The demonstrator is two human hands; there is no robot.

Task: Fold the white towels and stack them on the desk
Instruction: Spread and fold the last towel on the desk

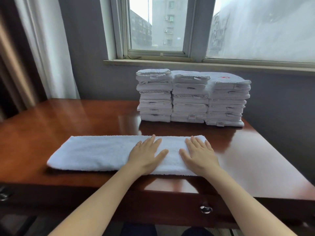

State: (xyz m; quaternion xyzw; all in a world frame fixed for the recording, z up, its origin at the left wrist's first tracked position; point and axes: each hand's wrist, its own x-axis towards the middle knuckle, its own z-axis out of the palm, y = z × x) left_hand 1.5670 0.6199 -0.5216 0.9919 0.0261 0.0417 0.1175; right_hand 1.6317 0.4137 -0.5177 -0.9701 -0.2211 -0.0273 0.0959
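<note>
Pressing flat on a long, folded white towel (95, 153), the left hand (146, 155) and right hand (198, 155) lie side by side, fingers straight and spread, gripping nothing. The towel lies on the table (51, 123), stretching far out to the left of the left hand and ending just beside the right hand's outer edge. Beyond both hands, well apart from them, three stacks of folded towels (190, 97) stand touching one another below a window (158, 24). A drawer knob (205, 209) sits under the right forearm
</note>
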